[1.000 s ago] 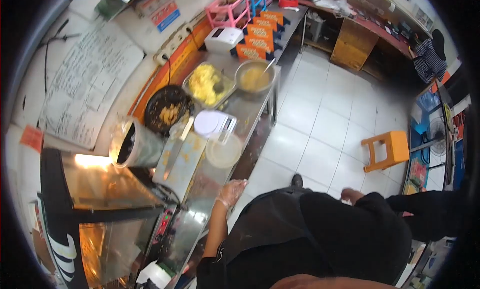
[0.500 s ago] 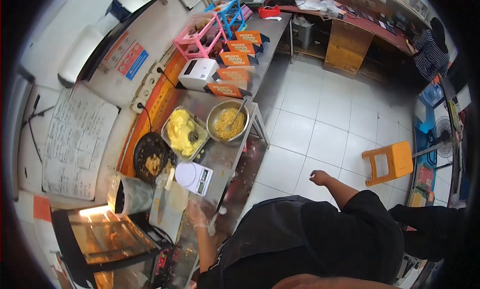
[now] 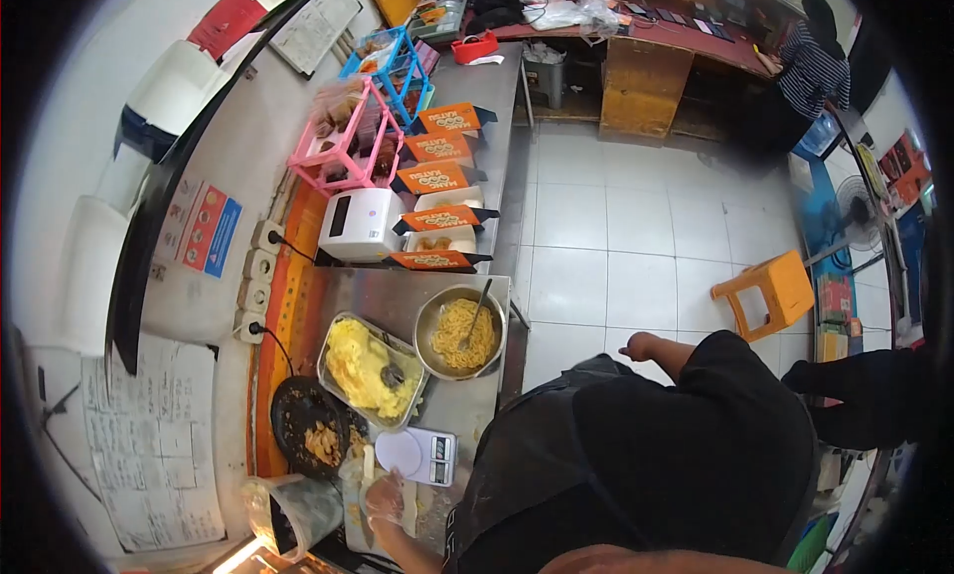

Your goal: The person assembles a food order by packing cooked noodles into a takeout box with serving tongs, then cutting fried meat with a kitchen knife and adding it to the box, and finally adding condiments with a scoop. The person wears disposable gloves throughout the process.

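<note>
My left hand (image 3: 385,494), in a clear plastic glove, is over the cutting board (image 3: 353,536) at the lower left, fingers bent and drawn together. What it grips, if anything, is hidden. Right beside it lie a knife with a white handle (image 3: 369,463) and a crumpled clear plastic piece (image 3: 353,468). A white kitchen scale (image 3: 418,456) is just beyond the fingers. My right hand (image 3: 639,346) hangs over the floor, apart from everything, with its fingers curled in.
A tray of yellow food (image 3: 363,365), a metal bowl of noodles (image 3: 460,333) and a black pan (image 3: 298,425) share the counter. Orange-and-black boxes (image 3: 437,179) stand farther back. An orange stool (image 3: 770,291) is on the floor. Another person (image 3: 810,72) stands at the far right.
My left hand has moved from beside the board to over it, close to the knife handle and scale. The view has turned. My right hand stays out to the side.
</note>
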Demonstrator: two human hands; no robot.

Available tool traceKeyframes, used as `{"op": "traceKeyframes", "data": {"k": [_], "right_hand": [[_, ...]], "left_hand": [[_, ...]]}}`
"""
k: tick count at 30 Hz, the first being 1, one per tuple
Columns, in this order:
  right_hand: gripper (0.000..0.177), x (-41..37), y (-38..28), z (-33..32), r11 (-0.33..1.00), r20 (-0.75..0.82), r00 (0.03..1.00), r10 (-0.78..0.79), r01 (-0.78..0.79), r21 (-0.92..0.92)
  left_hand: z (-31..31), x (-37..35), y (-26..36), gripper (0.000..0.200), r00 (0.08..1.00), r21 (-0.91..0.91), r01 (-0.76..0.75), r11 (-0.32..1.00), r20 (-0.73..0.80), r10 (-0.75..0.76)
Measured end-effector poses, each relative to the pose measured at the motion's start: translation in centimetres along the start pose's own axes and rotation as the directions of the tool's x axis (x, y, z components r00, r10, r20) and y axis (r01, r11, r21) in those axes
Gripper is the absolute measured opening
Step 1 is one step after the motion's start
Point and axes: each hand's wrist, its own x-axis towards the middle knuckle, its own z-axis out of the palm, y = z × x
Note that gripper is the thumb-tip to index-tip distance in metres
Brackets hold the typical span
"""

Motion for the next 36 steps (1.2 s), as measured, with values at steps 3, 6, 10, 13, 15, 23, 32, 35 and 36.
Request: {"op": "traceKeyframes", "data": {"k": [3,6,10,13,15,23,32,35,36], "right_hand": [[0.049,2.3,0.9,-2.7,0.984,0.022,0.995,-0.097,0.099,-0.145],[0.047,2.6,0.6,-7.8,0.989,-0.059,0.988,-0.14,0.138,-0.049],[0.053,8.5,0.7,-14.9,0.979,-0.019,0.979,-0.204,0.203,-0.018],[0.046,13.6,1.8,-20.1,0.952,-0.121,0.945,-0.304,0.305,-0.013],[0.043,16.0,1.2,-25.3,0.953,-0.063,0.952,-0.299,0.294,-0.078],[0.054,24.1,7.9,-32.8,0.96,-0.222,0.95,-0.221,0.252,0.124],[0.052,30.3,13.1,-25.1,0.982,0.291,0.95,-0.109,0.149,-0.119],[0.054,30.3,13.1,-26.6,0.97,0.214,0.953,-0.213,0.232,-0.07],[0.056,29.6,12.9,-27.8,0.96,0.148,0.952,-0.27,0.278,-0.035]], "left_hand": [[-5.6,1.8,5.9,0.055,0.976,-0.084,-0.123,0.989,-0.189,0.105],[-7.1,4.0,10.9,0.045,0.918,-0.149,-0.223,0.963,-0.363,0.157],[-5.7,5.8,17.3,0.034,0.856,-0.286,-0.324,0.902,-0.494,0.151],[-2.7,6.8,21.7,0.03,0.875,-0.34,-0.269,0.901,-0.477,0.082],[-2.0,7.1,24.7,0.026,0.868,-0.213,-0.231,0.949,-0.485,0.102],[-6.0,5.5,33.5,0.03,0.915,-0.315,0.121,0.941,-0.333,-0.229],[-4.6,4.9,28.5,0.053,0.833,-0.062,0.463,0.884,-0.308,-0.459],[-4.6,4.7,29.7,0.053,0.825,-0.011,0.494,0.87,-0.311,-0.472],[-4.2,4.8,29.8,0.053,0.812,-0.03,0.499,0.866,-0.333,-0.479]]}}
